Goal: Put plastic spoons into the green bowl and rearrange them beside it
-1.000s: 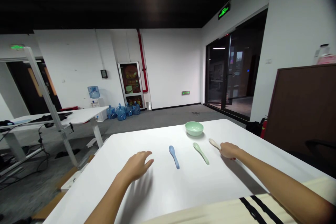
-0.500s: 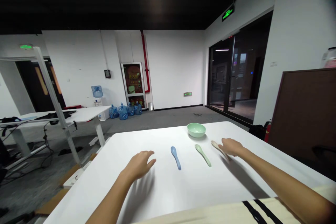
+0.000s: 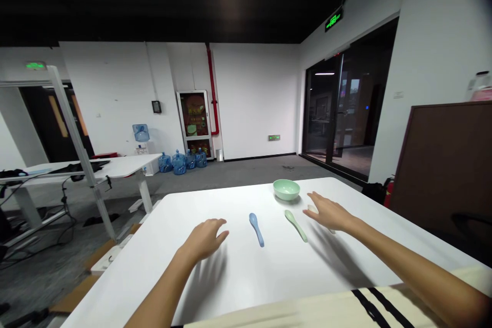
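White worktop [image 3: 123,282], dim office beyond. What are the fingers [image 3: 318,202] of the right hand [image 3: 330,216] doing?

Spread apart, clamped on nothing, arched over a cream soup spoon [image 3: 312,208] just right of the mint bowl [image 3: 286,189]. The palm hides part of the spoon.

And the left hand [image 3: 203,240]?

Loosely open, empty, nearest a blue spoon [image 3: 256,229] left of the bowl. A green spoon [image 3: 295,225] lies just in front of the bowl.

How would the cream spoon handle?

Light and stiff, probably smooth plastic, so slightly slippery. I'd pinch the narrow handle, not the scoop.
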`<state>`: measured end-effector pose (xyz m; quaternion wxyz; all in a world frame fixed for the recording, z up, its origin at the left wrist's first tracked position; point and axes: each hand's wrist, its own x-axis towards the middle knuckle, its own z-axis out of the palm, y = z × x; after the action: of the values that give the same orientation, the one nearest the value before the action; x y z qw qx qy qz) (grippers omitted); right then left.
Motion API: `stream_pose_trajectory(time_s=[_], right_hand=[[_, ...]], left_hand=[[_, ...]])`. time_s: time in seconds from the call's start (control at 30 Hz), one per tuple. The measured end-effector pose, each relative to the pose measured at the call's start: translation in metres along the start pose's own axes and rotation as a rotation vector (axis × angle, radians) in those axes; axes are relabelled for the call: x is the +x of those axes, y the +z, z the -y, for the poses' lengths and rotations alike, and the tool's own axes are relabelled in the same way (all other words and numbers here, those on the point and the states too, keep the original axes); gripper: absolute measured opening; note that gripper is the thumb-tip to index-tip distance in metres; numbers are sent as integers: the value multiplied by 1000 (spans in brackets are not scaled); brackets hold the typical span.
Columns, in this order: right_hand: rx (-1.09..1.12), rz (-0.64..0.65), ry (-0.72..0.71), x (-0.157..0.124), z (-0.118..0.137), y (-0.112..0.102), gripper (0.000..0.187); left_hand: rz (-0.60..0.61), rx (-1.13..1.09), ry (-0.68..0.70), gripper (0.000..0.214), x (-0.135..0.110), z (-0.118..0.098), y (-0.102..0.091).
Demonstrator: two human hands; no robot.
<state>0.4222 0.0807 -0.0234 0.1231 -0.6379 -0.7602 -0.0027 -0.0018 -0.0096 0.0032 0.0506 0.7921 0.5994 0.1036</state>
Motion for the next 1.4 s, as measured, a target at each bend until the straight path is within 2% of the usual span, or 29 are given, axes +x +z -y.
stream_pose_trajectory(time_s=[0.13,0.27,0.77,1.4], right_hand=[[17,27,-14,-13,2,16,79],[11,62,-22,-19,0,22,79],[-23,65,-16,-20,-10,27,80],[-28,83,-22,-22,-10,26,79]], left_hand=[[3,1,0,51,-1,-1,-2],[7,15,-1,53,-2,-2,-3],[19,40,-15,54,1,0,3],[5,31,-11,55,2,1,4]])
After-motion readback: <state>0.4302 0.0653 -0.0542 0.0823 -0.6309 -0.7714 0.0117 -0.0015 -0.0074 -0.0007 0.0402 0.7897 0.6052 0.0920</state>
